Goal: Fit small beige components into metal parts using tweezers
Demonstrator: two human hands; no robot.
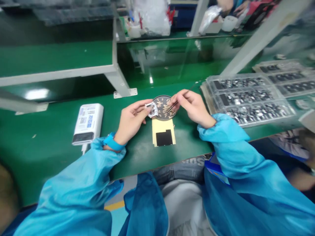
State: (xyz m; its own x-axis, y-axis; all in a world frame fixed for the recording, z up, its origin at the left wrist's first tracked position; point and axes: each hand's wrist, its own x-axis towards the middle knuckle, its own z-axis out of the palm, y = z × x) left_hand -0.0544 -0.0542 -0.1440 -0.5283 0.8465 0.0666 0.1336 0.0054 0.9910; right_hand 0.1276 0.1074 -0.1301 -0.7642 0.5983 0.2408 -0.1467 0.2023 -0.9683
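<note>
My left hand (130,119) pinches a small white-and-metal part (152,109) between thumb and fingers, holding it over the edge of a round patterned disc (162,113). My right hand (194,108) holds fine black tweezers (173,105), their tips over the disc and a little apart from the small part. Below the disc lies a cream backing sheet (163,136) carrying a black rectangular pad (164,137). The disc's left edge is partly hidden by the small part and my left fingers.
A white power bank (88,124) lies left on the green workbench (49,154). Clear trays of small metal parts (248,98) are stacked at right. A grey metal frame (118,78) rises behind, with bags and containers on a farther bench.
</note>
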